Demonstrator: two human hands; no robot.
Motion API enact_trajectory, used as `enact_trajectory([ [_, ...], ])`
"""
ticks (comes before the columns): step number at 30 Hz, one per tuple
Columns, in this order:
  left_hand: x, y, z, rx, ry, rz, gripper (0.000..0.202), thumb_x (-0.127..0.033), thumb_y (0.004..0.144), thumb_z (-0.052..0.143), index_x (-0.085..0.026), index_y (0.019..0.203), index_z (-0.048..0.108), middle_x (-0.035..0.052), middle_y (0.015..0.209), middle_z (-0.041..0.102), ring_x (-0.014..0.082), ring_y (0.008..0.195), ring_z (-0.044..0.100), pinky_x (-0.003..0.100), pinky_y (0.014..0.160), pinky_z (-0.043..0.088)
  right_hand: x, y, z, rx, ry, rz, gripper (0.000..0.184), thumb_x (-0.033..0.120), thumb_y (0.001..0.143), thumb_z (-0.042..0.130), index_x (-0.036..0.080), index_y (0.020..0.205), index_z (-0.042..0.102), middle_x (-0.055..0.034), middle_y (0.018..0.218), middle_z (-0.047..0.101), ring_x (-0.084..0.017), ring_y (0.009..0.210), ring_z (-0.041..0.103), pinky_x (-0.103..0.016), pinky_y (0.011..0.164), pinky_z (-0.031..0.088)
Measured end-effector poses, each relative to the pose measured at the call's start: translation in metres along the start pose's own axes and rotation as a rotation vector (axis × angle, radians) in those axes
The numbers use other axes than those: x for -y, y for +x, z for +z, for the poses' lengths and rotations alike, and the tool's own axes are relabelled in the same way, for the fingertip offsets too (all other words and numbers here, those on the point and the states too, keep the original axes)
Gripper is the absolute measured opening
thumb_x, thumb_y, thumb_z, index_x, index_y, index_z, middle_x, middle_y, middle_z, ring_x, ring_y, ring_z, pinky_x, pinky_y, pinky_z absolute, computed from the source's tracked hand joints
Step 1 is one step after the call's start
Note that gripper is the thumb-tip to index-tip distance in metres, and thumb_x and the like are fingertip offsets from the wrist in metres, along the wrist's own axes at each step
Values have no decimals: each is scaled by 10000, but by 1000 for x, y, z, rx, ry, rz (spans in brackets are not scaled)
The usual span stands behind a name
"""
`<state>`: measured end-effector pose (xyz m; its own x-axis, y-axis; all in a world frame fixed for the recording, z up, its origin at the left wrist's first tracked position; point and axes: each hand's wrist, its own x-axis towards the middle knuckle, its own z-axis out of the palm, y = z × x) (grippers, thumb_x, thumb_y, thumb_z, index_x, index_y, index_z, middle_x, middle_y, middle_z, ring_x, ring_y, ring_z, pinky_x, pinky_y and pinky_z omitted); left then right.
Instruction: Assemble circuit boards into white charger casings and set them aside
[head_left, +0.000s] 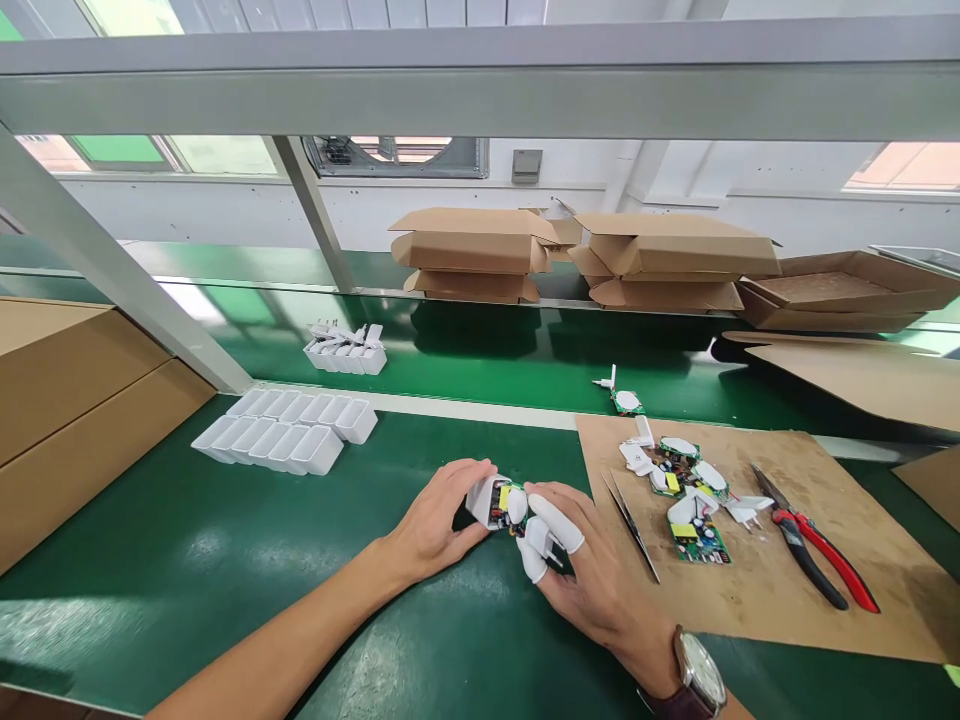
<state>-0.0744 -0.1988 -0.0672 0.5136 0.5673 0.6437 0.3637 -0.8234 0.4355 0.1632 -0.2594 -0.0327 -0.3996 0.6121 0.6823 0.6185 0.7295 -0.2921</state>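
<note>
My left hand (pixel 444 520) is closed around a small white plastic housing (pixel 480 497) over the middle of the green bench. At the housing's right-hand opening sits a circuit board (pixel 502 500) with a yellow part and a round white pad; how far inside it lies I cannot tell. My right hand (pixel 581 550), with white finger cots on thumb and forefinger, grips a white plug piece (pixel 538 537) with metal prongs beside the board. To the right, tweezers (pixel 634 530) and several more circuit boards (pixel 699 530) with white plug pieces lie on a brown cardboard sheet (pixel 810 620).
Red-and-black pliers (pixel 814 550) lie on the cardboard. Rows of white housings (pixel 277 435) stand at the left, with another group (pixel 345 355) behind holding plug pieces. Cardboard boxes (pixel 480 245) line the back, and a large carton (pixel 82 390) stands far left. A metal beam (pixel 480 95) crosses overhead.
</note>
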Motion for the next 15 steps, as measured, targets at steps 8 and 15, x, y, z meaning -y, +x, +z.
enact_trajectory([
  [8,-3,2,-1,-1,2,1,732,-265,942,685,-231,1563,300,159,1307,666,285,1219,637,477,1010,572,0,-2,3,2,0,10,688,37,909,596,149,1544,358,-171,1310,649,-308,1259,584,-508,996,595],
  [15,-8,3,1,19,26,-22,770,-303,931,705,-254,1573,283,139,1309,676,289,1225,624,478,1021,556,-4,-2,7,43,11,26,674,43,922,564,166,1547,345,-161,1316,648,-302,1252,586,-503,1005,586],
])
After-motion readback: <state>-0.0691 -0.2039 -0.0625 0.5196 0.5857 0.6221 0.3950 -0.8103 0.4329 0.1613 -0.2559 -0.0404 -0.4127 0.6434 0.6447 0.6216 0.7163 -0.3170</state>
